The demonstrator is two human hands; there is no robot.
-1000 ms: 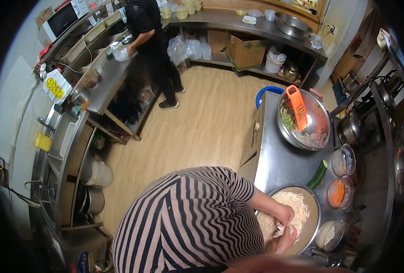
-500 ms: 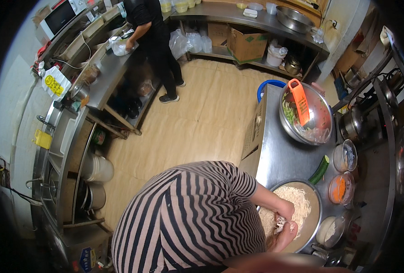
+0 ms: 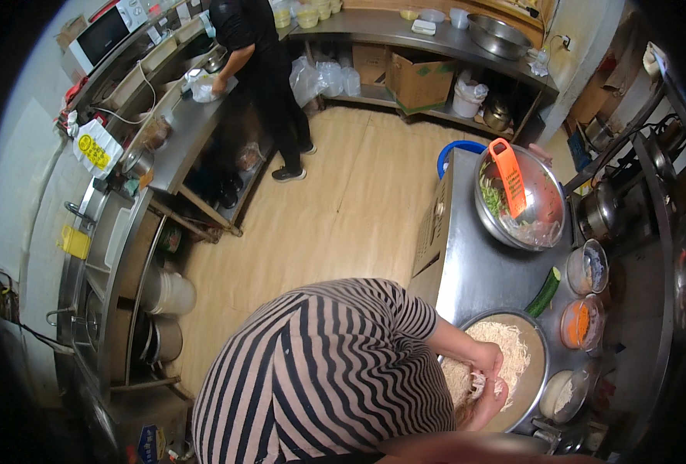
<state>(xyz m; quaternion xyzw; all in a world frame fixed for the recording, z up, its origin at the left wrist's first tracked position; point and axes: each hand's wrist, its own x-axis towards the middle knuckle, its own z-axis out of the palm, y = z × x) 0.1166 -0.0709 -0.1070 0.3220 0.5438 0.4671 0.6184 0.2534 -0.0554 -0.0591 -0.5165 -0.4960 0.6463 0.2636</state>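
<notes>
Beige kitchen floor (image 3: 366,193) | steel counter (image 3: 474,271) | round bowl (image 3: 534,371) on it | left hand (image 3: 485,357), right hand (image 3: 488,402): fingers (image 3: 500,388) pinching pale shreds (image 3: 478,381)

Between the bowl (image 3: 540,185) and the basin (image 3: 536,357), the table (image 3: 459,271) is offering bare steel, where a hand could be passing from the left side. The cucumber (image 3: 544,292) and the tubs (image 3: 588,267) are narrowing the way at the right. The grater (image 3: 509,178) is sticking up above the bowl's rim. The left hand (image 3: 485,358) and the right hand (image 3: 488,405) are crowding the basin's middle, the striped shirt (image 3: 320,363) is closing its left, and its right strip is lying free.
</notes>
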